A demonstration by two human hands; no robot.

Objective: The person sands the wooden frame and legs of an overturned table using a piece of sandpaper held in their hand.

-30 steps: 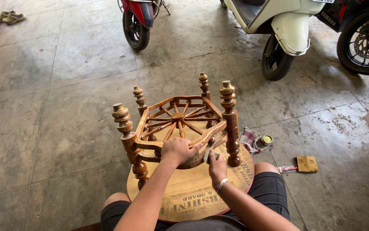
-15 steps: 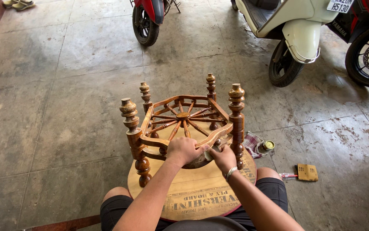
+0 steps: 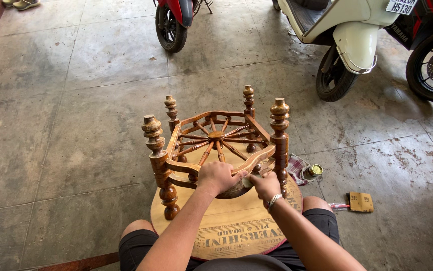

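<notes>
Upturned wooden table [image 3: 216, 145] on person's lap. Left hand [image 3: 217, 176] clenched over curved front rail. Right hand [image 3: 265, 184] beside it, fingers pinching small pad against rail.

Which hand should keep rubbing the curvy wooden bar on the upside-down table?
Probably the right hand. It is already pressed to the curved rail beside the near right leg, seemingly with a small pad under its fingers. The left hand grips the rail's middle, steadying the upturned table.
</notes>
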